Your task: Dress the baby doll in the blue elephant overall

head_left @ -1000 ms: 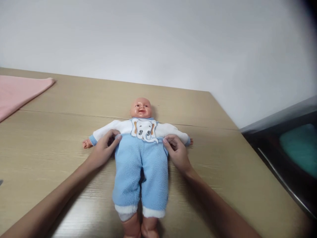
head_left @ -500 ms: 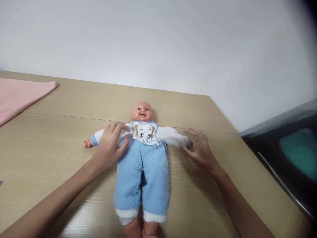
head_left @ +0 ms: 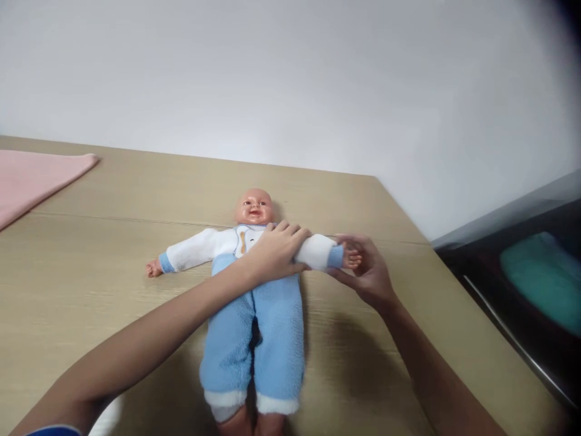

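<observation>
On its back on the table lies a baby doll (head_left: 254, 209), dressed in light blue fleece trousers (head_left: 279, 339) and a white top with an elephant print. My left hand (head_left: 279, 251) reaches across its chest and covers most of the print, the fingers wrapped over the upper part of the white sleeve (head_left: 315, 251) on the right of the picture. At that sleeve's blue cuff, my right hand (head_left: 374, 272) curls around the doll's arm end, thumb below and fingers behind. The doll's other arm (head_left: 193, 248) stretches out to the left, untouched.
A pink cloth (head_left: 40, 181) lies at the table's far left. The wooden table (head_left: 113, 290) meets a pale wall (head_left: 227, 79) at the back. Beyond its right edge stands a dark chair-like object with a green patch (head_left: 542, 281).
My left hand has moved right, from the doll's left-side sleeve across its chest to the other sleeve. That sleeve is straightened and its blue cuff shows. My right hand has closed in around the cuff.
</observation>
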Action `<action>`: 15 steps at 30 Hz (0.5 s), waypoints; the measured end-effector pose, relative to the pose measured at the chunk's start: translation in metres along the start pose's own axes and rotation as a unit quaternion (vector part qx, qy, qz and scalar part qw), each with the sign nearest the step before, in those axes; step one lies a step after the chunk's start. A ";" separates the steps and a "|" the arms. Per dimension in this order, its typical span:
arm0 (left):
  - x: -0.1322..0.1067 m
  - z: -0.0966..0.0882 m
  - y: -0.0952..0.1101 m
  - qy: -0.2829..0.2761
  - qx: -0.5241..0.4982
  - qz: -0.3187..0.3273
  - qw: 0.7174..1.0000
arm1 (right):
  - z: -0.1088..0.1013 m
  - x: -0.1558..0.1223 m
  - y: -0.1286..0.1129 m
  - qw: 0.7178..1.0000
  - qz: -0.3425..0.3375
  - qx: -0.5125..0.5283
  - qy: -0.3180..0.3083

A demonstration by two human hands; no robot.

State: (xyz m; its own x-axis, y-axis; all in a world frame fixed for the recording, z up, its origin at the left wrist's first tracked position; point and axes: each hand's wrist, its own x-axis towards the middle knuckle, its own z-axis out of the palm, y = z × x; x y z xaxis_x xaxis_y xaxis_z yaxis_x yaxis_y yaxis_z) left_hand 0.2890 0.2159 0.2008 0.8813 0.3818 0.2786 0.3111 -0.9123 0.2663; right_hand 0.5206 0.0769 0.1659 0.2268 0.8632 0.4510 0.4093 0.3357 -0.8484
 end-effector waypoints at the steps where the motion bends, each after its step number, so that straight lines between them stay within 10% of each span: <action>1: 0.002 0.001 0.000 0.003 0.006 -0.011 1.000 | 0.010 0.000 -0.003 0.999 0.000 0.033 -0.004; 8: -0.004 0.004 -0.012 0.079 -0.067 -0.025 0.994 | 0.045 -0.020 0.015 0.992 -0.001 0.123 0.012; 15: -0.008 0.005 -0.021 0.181 -0.150 0.001 0.972 | 0.060 -0.035 0.033 0.979 0.146 0.134 -0.041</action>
State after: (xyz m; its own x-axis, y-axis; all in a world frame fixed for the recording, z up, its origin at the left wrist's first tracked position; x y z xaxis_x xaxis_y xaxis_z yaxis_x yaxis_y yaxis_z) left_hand 0.2770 0.2315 0.1883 0.6817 0.4573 0.5712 0.1445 -0.8494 0.5076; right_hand 0.4730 0.0806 0.1049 0.2226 0.9611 0.1636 0.0885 0.1472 -0.9851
